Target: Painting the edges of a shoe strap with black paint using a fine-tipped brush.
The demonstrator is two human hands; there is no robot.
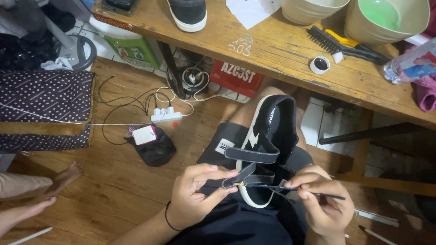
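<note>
- Left hand [195, 195] – fingers pinched narrowly on the lower strap [247, 174] of a black sneaker [268, 140] resting on the person's lap.
- Right hand [324, 199] – fingers closed around a thin dark brush [295, 189], its tip touching the strap's end.
- Wooden table [272, 50] just beyond the knees.

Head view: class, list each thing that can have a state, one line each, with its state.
Black shoe with white sole: on lap, straps undone.
Lower black strap: pinched by left hand.
Thin dark stick: held by right hand, tip at strap.
Small white-rimmed pot: open.
</note>
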